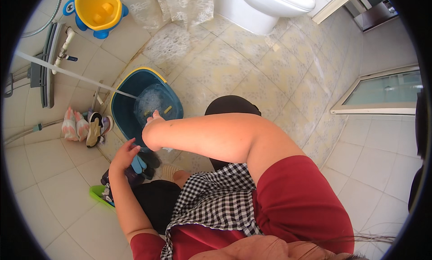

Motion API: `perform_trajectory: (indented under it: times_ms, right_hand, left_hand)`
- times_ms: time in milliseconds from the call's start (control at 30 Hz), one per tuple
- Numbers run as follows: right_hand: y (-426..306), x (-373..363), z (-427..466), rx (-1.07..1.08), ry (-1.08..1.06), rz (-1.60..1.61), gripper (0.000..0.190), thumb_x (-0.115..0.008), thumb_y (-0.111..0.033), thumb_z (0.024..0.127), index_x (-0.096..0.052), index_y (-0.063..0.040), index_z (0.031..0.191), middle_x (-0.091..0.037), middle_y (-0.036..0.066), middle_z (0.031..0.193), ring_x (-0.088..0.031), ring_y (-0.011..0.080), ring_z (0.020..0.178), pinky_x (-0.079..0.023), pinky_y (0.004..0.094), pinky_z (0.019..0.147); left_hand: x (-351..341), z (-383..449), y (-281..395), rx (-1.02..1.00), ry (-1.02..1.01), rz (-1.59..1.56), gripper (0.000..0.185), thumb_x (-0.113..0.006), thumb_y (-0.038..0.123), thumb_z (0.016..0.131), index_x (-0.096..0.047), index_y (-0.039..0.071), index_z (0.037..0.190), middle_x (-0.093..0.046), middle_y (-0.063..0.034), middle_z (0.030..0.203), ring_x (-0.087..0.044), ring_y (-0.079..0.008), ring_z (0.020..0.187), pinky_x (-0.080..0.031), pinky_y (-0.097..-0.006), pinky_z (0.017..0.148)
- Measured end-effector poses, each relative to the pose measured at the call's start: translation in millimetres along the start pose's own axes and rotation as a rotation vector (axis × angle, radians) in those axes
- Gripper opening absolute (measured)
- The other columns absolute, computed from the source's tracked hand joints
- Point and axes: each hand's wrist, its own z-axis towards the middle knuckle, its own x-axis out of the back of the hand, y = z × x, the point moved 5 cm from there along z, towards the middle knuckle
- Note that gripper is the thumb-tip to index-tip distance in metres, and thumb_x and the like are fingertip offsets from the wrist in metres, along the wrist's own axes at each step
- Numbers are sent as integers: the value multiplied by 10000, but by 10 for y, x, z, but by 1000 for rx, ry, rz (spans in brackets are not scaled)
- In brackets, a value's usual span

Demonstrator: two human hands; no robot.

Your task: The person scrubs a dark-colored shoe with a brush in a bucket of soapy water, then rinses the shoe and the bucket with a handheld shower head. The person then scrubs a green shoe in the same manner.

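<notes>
A dark blue plastic basin [123,101] with a yellow strip on its rim stands on the floor. Foamy water [152,97] lies in its bottom, and a stream of water [81,78] runs into it from the left. A small yellow object [168,109] is in the water, too small to name. My right hand [152,123] reaches over the basin's near side; the wrist hides most of its fingers and palm. By the near left rim, my left hand [127,154] has its fingers apart and holds nothing.
Several shoes [82,126] hang along the left wall near a pipe valve [64,54]. A blue and yellow plastic tub [98,10] and a toilet [261,15] are at the back. Near my left arm lie blue gloves [137,164] and a green tray [97,191]. A patch of suds [168,42] wets the tiles.
</notes>
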Motion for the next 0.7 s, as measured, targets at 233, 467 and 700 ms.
perform_trajectory:
  times_ms: [233, 467, 700]
  right_hand:
    - [-25, 19, -27, 8, 4, 56, 611, -651, -280, 821, -512, -105, 1390, -378, 177, 1503, -213, 350, 1454, -169, 584, 1133]
    - [-32, 29, -50, 4, 16, 80, 584, -646, -279, 822, -539, -104, 1368, -437, 167, 1464, -277, 360, 1425, -188, 570, 1130]
    - [-35, 22, -74, 12, 48, 104, 506, -634, -250, 817, -606, -89, 1296, -532, 153, 1371, -381, 347, 1353, -231, 558, 1109]
  left_hand:
    - [-14, 117, -169, -3, 7, 30, 591, -669, 229, 902, -445, -9, 1393, -662, -120, 1068, -611, -188, 955, -484, -319, 855]
    - [-29, 157, -265, -41, 1, -29, 586, -668, 223, 903, -445, -12, 1391, -666, -132, 1072, -617, -196, 959, -488, -321, 852]
    - [-39, 139, -256, -39, -2, -38, 591, -659, 216, 909, -428, -14, 1402, -661, -143, 1110, -614, -206, 995, -478, -325, 876]
